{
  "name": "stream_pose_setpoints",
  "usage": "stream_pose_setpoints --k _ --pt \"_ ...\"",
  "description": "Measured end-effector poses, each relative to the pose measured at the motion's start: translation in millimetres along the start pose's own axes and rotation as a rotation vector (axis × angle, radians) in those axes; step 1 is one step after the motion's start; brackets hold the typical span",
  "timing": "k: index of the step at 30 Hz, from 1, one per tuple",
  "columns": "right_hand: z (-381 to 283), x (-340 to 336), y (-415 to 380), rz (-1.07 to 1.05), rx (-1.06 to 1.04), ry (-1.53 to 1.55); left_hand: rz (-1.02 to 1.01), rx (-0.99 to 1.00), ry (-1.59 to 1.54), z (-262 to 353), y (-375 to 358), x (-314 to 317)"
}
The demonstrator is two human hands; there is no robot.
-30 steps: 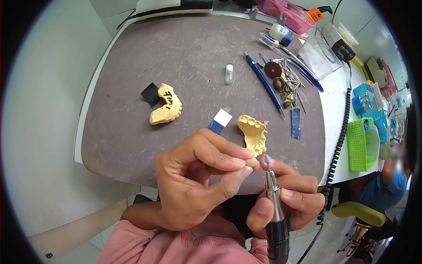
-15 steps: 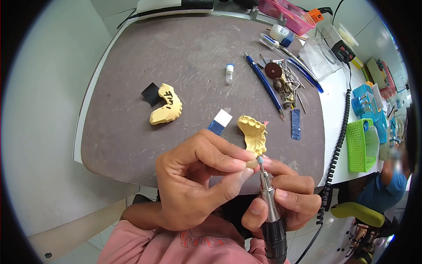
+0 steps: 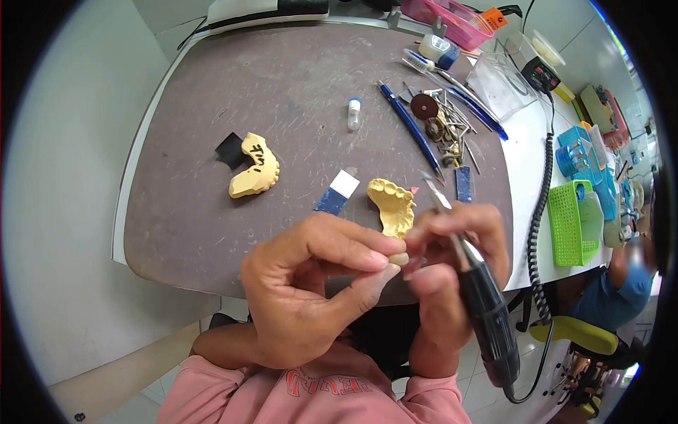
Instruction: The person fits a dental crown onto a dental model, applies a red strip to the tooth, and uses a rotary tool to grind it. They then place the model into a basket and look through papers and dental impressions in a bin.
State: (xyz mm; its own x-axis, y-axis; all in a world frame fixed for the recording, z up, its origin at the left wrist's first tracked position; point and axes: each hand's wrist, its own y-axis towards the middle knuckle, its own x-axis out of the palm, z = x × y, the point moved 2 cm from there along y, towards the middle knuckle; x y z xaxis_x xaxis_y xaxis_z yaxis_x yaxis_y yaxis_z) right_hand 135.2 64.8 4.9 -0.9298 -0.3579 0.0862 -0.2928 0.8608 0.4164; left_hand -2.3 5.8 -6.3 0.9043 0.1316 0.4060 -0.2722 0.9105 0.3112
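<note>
Between thumb and fingertips, my left hand (image 3: 311,283) pinches a small tooth-coloured dental crown (image 3: 399,259). My right hand (image 3: 459,261) is closed around a black and silver rotary handpiece (image 3: 487,318); its tip points up and away from the crown, slightly blurred. Just beyond my fingers lies a yellow dental cast (image 3: 392,205), its near end partly hidden by my hands. Another yellow cast (image 3: 256,169) with black handwriting rests to the left, beside a black square (image 3: 229,150). A blue and white block (image 3: 337,192) lies between the casts.
A small capped vial (image 3: 354,114) stands mid-table. At the right are a blue pen (image 3: 411,131), a pile of burs and discs (image 3: 448,124) and a blue strip (image 3: 462,184). A coiled cord (image 3: 544,212) runs beside a green basket (image 3: 572,222). A person in blue (image 3: 611,300) sits at far right.
My right hand has swung the handpiece up and to the right, its tip off the crown. My left hand keeps its pinch on the crown. The whole view has shifted slightly.
</note>
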Motion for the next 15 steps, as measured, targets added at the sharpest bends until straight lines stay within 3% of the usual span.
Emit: stream_pose_setpoints --k 2,4,6,9,15 --pt "1 0 4 -0.028 0.012 -0.046 -0.052 0.129 0.181 1 -1 -1" --pt "-1 -1 4 -0.062 0.024 -0.090 -0.055 0.134 0.207 3 -2 -2" --pt "-4 -3 0 0.000 0.168 0.068 -0.050 0.141 0.237 6 -2 0" --pt "0 -7 -3 -0.001 0.211 0.195 -0.016 0.041 0.194 9 1 4" --pt "2 -11 -8 0.010 0.124 0.022 0.014 -0.099 0.095 10 5 1"
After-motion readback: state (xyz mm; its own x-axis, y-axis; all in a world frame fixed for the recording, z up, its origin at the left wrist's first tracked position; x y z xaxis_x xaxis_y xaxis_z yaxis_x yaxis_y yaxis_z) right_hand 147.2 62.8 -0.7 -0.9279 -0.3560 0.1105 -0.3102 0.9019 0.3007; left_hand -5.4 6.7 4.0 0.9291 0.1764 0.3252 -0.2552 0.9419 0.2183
